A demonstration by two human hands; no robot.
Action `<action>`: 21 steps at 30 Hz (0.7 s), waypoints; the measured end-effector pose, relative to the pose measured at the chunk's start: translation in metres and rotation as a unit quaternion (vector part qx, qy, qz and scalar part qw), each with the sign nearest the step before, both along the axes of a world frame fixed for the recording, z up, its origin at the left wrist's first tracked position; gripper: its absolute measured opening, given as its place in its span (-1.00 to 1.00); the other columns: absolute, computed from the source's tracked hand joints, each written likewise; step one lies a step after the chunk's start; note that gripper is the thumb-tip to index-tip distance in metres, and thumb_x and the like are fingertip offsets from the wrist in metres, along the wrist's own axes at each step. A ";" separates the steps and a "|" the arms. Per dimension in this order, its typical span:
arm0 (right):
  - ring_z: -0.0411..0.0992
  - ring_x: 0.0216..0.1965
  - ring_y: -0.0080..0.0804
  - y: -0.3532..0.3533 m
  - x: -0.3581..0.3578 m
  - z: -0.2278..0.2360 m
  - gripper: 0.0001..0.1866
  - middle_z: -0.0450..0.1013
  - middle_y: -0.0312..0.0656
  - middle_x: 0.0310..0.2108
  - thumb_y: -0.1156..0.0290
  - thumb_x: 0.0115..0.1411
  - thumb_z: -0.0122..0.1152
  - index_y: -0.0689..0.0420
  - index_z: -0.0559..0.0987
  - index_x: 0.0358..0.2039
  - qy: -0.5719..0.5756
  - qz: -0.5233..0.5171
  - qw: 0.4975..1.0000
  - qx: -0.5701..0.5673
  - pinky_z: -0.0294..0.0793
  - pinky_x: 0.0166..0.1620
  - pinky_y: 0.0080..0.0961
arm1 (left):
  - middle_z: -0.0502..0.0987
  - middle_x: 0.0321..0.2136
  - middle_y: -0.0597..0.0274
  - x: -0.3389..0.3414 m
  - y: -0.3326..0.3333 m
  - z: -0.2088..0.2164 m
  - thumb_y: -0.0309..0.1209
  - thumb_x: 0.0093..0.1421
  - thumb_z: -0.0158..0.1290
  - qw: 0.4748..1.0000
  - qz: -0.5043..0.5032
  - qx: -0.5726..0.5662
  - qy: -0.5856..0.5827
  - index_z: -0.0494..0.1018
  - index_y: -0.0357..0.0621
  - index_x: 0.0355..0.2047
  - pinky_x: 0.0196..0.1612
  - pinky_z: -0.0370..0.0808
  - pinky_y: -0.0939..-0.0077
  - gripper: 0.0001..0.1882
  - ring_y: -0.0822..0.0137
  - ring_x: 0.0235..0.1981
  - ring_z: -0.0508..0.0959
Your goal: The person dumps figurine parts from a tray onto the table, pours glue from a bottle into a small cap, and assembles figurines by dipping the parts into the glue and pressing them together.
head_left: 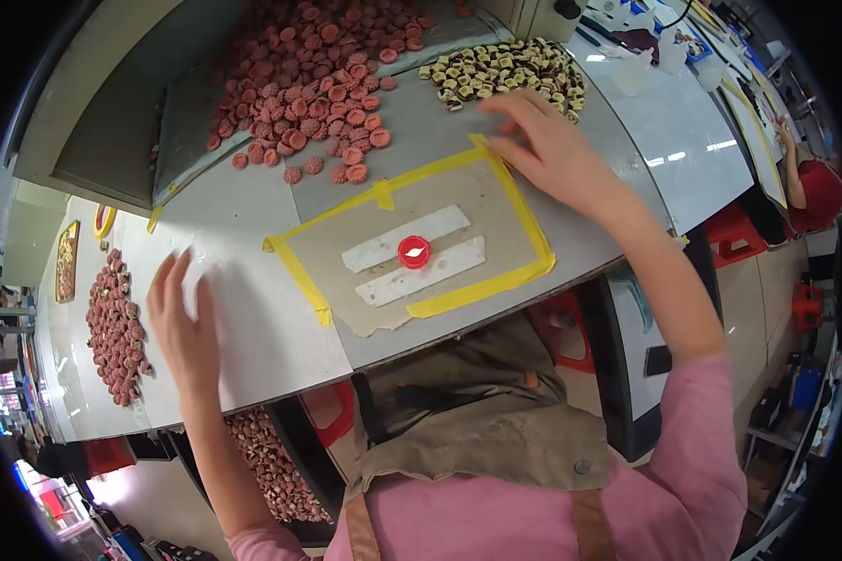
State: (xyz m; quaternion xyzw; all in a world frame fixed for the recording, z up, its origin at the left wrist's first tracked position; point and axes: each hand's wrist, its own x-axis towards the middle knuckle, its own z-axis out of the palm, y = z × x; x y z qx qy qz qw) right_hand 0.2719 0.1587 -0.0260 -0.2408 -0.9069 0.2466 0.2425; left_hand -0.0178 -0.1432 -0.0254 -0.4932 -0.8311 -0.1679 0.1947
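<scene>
My left hand (182,323) hovers over the white tabletop at the left, fingers apart and nothing in them. Beside it lies a heap of pink pieces with pale bits in them (117,327). At the upper right, my right hand (561,159) reaches toward a pile of small cream-and-dark pieces (515,73); its thumb and fingers are spread, with nothing visible between them. Between my hands, a small round red piece with a white diamond-shaped centre (413,251) sits across two pale strips (407,238) on a brown sheet (337,271). Yellow tape (533,224) edges the sheet.
A large heap of ridged pink cup-shaped pieces (327,84) spreads from under a grey cabinet (103,112). A tray of pieces (67,262) lies far left. Below the table edge is a container of pink-and-pale pieces (276,467). Another person (814,192) sits far right.
</scene>
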 end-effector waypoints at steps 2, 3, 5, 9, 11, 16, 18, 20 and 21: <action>0.44 -0.18 -0.27 0.019 -0.024 -0.015 -0.75 0.38 -0.12 -0.23 0.41 0.19 0.14 0.12 0.45 -0.11 0.045 0.006 0.993 0.113 0.45 -0.16 -0.40 | 0.42 0.01 0.05 0.019 0.040 0.007 -0.45 0.20 0.06 0.992 -0.098 0.023 -0.072 0.43 -0.09 0.02 0.07 0.36 0.28 -0.65 0.06 0.04 0.41; 0.44 -0.18 -0.27 0.026 -0.031 -0.018 -0.75 0.38 -0.12 -0.23 0.41 0.19 0.14 0.12 0.45 -0.11 0.044 0.000 0.992 0.114 0.45 -0.16 -0.40 | 0.42 0.00 0.05 0.033 0.063 0.011 -0.44 0.19 0.06 0.983 -0.152 0.035 -0.099 0.43 -0.09 0.00 0.06 0.37 0.30 -0.66 0.06 0.04 0.41; 0.44 -0.20 -0.28 0.034 -0.045 -0.023 -0.80 0.38 -0.14 -0.25 0.40 0.19 0.14 0.14 0.44 -0.18 0.001 0.022 0.982 0.188 0.44 -0.17 -0.39 | 0.43 -0.04 0.06 0.051 0.098 0.014 -0.43 0.19 0.05 0.972 -0.191 0.038 -0.133 0.46 -0.11 -0.06 0.01 0.39 0.31 -0.72 0.04 0.00 0.43; 0.43 -0.24 -0.29 0.027 -0.043 -0.026 -0.86 0.36 -0.16 -0.28 0.42 0.19 0.13 0.16 0.43 -0.27 0.002 0.026 0.979 0.202 0.43 -0.17 -0.40 | 0.42 -0.11 0.06 0.059 0.130 -0.002 -0.42 0.20 0.04 0.956 -0.222 0.001 -0.189 0.47 -0.14 -0.15 -0.09 0.43 0.33 -0.78 0.06 -0.10 0.47; 0.43 -0.23 -0.29 0.015 -0.031 -0.016 -0.85 0.39 -0.16 -0.26 0.47 0.18 0.12 0.15 0.46 -0.22 -0.011 0.048 0.998 0.032 0.43 -0.16 -0.45 | 0.40 -0.17 0.09 0.056 0.131 -0.012 -0.43 0.19 0.04 0.945 -0.208 0.004 -0.253 0.47 -0.16 -0.20 -0.17 0.44 0.33 -0.82 0.09 -0.20 0.49; 0.42 -0.18 -0.29 -0.037 0.020 0.002 -0.75 0.44 -0.14 -0.21 0.53 0.15 0.11 0.15 0.47 -0.12 0.041 0.059 0.993 -0.090 0.41 -0.10 -0.49 | 0.39 -0.18 0.13 0.046 0.129 -0.014 -0.42 0.18 0.06 0.949 -0.229 0.010 -0.217 0.45 -0.19 -0.26 -0.23 0.44 0.33 -0.85 0.11 -0.26 0.50; 0.42 -0.15 -0.28 -0.047 0.031 -0.001 -0.71 0.45 -0.13 -0.20 0.54 0.15 0.12 0.15 0.46 -0.08 0.028 0.071 0.992 -0.100 0.40 -0.08 -0.50 | 0.39 -0.18 0.14 0.047 0.126 -0.013 -0.42 0.17 0.06 0.954 -0.232 0.006 -0.190 0.45 -0.19 -0.27 -0.24 0.44 0.32 -0.86 0.11 -0.27 0.50; 0.41 -0.11 -0.27 -0.051 0.035 -0.011 -0.68 0.44 -0.13 -0.19 0.55 0.14 0.13 0.16 0.46 -0.06 -0.023 0.069 0.997 -0.024 0.39 -0.05 -0.49 | 0.42 -0.22 0.13 0.048 0.122 -0.013 -0.47 0.16 0.07 0.961 -0.242 0.026 -0.133 0.44 -0.20 -0.27 -0.25 0.44 0.31 -0.86 0.10 -0.29 0.50; 0.41 -0.11 -0.27 -0.052 0.036 -0.010 -0.68 0.44 -0.13 -0.19 0.55 0.14 0.13 0.16 0.46 -0.06 -0.024 0.068 0.997 -0.025 0.39 -0.05 -0.49 | 0.42 -0.22 0.13 0.047 0.120 -0.013 -0.47 0.16 0.07 0.961 -0.243 0.026 -0.134 0.44 -0.20 -0.27 -0.25 0.44 0.31 -0.86 0.10 -0.29 0.50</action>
